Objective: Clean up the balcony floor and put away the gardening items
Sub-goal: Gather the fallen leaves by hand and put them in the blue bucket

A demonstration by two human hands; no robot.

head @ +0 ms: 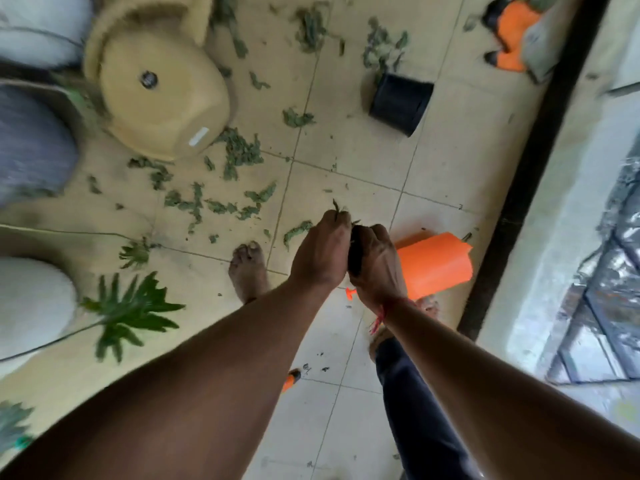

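- Beige tiled balcony floor [363, 150] seen from above, with a green split-leaf plant [131, 313] at far left.
- Tan pot [156, 95] lies overturned at upper left, likely emptied.
- Leaf trimmings [239, 152] lie scattered from the pot toward centre, not yet gathered.
- Left hand [322, 252], centre, has its grip curled round stems [336, 206] poking out on top.
- Right hand [377, 268], touching it, has its grip curled round a dark clump [355, 252], apparently collected debris.
- Black pot [400, 102] lies tipped further up.
- Orange container [434, 265] lies just beside the right hand, perhaps to receive scraps.
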